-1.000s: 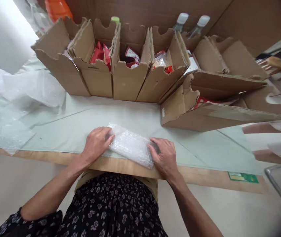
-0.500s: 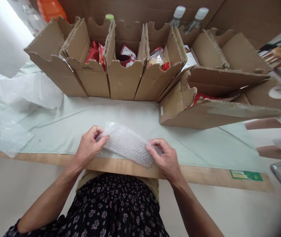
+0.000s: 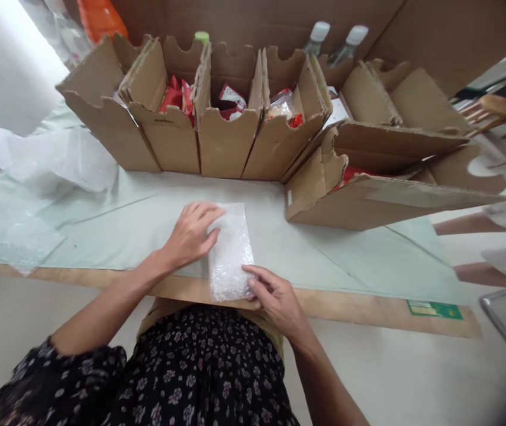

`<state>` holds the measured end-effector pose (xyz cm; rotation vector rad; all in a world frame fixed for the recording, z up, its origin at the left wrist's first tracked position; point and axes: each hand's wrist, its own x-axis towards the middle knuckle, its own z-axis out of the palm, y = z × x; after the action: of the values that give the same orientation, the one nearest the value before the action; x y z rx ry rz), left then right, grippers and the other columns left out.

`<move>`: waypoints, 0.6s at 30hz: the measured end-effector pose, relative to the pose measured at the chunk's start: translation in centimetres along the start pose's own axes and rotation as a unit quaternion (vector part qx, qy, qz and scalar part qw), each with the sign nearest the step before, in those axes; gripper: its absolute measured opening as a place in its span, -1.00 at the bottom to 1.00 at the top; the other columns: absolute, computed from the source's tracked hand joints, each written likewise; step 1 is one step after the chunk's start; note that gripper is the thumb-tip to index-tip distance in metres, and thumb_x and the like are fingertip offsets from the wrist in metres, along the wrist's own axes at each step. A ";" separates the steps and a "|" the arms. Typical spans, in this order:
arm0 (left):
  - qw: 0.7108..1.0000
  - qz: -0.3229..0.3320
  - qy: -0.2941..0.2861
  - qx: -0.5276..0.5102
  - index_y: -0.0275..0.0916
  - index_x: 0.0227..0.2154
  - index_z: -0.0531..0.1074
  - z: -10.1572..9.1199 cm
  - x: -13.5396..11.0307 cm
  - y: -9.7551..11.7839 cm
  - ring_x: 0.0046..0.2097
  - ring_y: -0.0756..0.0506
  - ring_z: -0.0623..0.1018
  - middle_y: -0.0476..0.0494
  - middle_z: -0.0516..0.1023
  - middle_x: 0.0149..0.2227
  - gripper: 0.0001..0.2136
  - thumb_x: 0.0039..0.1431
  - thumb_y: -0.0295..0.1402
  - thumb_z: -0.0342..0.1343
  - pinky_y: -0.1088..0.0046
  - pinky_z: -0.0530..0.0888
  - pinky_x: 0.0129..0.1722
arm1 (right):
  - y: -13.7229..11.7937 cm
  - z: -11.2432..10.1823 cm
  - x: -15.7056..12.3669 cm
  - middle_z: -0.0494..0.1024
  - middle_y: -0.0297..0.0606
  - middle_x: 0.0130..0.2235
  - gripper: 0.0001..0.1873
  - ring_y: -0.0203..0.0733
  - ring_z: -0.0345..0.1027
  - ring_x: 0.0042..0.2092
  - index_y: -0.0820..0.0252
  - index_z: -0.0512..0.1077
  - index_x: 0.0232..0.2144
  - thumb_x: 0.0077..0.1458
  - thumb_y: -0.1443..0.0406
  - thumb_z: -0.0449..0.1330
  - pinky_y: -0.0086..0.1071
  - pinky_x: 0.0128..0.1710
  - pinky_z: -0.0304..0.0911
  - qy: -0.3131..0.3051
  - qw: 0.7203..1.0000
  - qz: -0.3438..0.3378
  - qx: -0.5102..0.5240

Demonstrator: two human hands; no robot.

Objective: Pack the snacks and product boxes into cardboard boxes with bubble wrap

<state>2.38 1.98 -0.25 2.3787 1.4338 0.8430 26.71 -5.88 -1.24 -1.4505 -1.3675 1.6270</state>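
Flattening bubble-wrap packet (image 3: 230, 248) with open left hand (image 3: 193, 234), pinching near corner with right hand (image 3: 274, 299); next, probably keeping folds tight

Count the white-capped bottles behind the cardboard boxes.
2. One bottle and a second stand side by side at the top right, behind the cardboard boxes; others may be hidden behind them.

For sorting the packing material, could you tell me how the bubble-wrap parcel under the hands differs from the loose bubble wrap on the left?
The parcel is a neat narrow rectangle; the loose bubble wrap lies crumpled and spread. The left hand lies flat on the parcel, the right hand at its near end; the loose bubble wrap is untouched. Both are clear, on the green cloth.
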 end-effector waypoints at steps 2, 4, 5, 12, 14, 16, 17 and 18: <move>0.997 0.053 -0.039 -0.051 -0.17 0.19 0.38 -0.9 -4.2 1.3 0.23 -0.29 0.43 -0.25 0.53 0.13 -0.48 0.17 -0.61 0.05 -0.07 0.42 0.24 | -0.2 -0.4 0.0 0.48 -0.39 -0.48 -0.57 -0.34 0.32 -0.52 0.21 0.57 0.01 0.19 0.09 0.26 -0.45 -0.53 0.28 0.002 0.998 0.021 0.056; 0.993 0.074 -0.085 -0.040 -0.18 0.28 0.30 -1.4 -7.6 2.7 0.38 -0.34 0.27 -0.32 0.39 0.30 -0.38 0.12 -0.63 0.07 -0.17 0.34 0.31 | -0.3 -0.6 0.1 0.48 -0.42 -0.49 -0.58 -0.38 0.30 -0.55 0.20 0.58 -0.04 0.15 0.08 0.31 -0.47 -0.53 0.27 -0.001 0.994 0.038 0.106; 0.992 0.086 -0.093 -0.028 -0.20 0.29 0.28 -1.3 -8.7 3.3 0.42 -0.37 0.22 -0.37 0.34 0.34 -0.38 0.14 -0.61 0.09 -0.21 0.32 0.32 | -0.3 -0.7 0.1 0.49 -0.42 -0.49 -0.58 -0.39 0.29 -0.56 0.20 0.58 -0.06 0.13 0.06 0.33 -0.48 -0.54 0.26 -0.002 0.990 0.046 0.130; 0.994 0.054 0.048 -0.084 -0.18 0.04 0.49 1.6 -7.9 4.8 -0.07 -0.19 0.61 -0.20 0.66 -0.15 -0.70 0.30 -0.54 0.09 0.14 0.56 -0.05 | -0.5 -0.5 -0.2 0.65 -0.19 -0.37 -0.50 -0.25 0.47 -0.47 0.21 0.51 -0.01 0.16 -0.01 0.31 -0.42 -0.53 0.35 -0.023 0.973 0.061 0.222; 0.987 -0.061 0.044 -0.141 -0.20 0.03 0.51 1.6 -7.1 4.8 -0.19 -0.13 0.61 -0.16 0.67 -0.21 -0.75 0.34 -0.44 0.10 0.26 0.56 -0.17 | -0.5 -0.7 -0.9 0.67 -0.16 -0.28 -0.52 -0.22 0.51 -0.43 0.17 0.47 0.07 0.25 0.01 0.24 -0.39 -0.51 0.39 0.014 0.982 0.008 0.189; 0.963 -0.188 0.013 -0.191 -0.22 0.13 0.47 1.3 -6.7 4.7 -0.28 -0.08 0.58 -0.11 0.65 -0.27 -0.68 0.35 -0.33 0.11 0.36 0.52 -0.28 | -0.5 -1.0 -1.7 0.68 -0.19 -0.23 -0.62 -0.20 0.55 -0.35 0.11 0.45 0.11 0.32 0.10 0.20 -0.35 -0.43 0.46 0.087 0.987 -0.078 0.108; 0.949 -0.234 -0.001 -0.213 -0.23 0.19 0.43 1.3 -6.5 4.7 -0.34 -0.05 0.56 -0.06 0.62 -0.33 -0.62 0.36 -0.30 0.09 0.40 0.49 -0.33 | -0.5 -1.0 -2.0 0.68 -0.21 -0.21 -0.68 -0.20 0.57 -0.30 0.08 0.45 0.10 0.35 0.17 0.18 -0.31 -0.35 0.50 0.117 0.983 -0.131 0.048; 0.937 -0.261 -0.009 -0.233 -0.25 0.23 0.38 1.3 -6.4 4.6 -0.39 -0.03 0.52 -0.01 0.57 -0.40 -0.57 0.36 -0.28 0.08 0.43 0.45 -0.37 | -0.6 -1.0 -2.1 0.68 -0.21 -0.18 -0.72 -0.18 0.58 -0.22 0.05 0.47 0.09 0.36 0.24 0.17 -0.26 -0.23 0.53 0.130 0.973 -0.189 -0.023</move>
<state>4.24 -5.75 -1.38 1.5531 1.5405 0.8832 28.00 -7.21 0.20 -1.2794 -1.4301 1.1308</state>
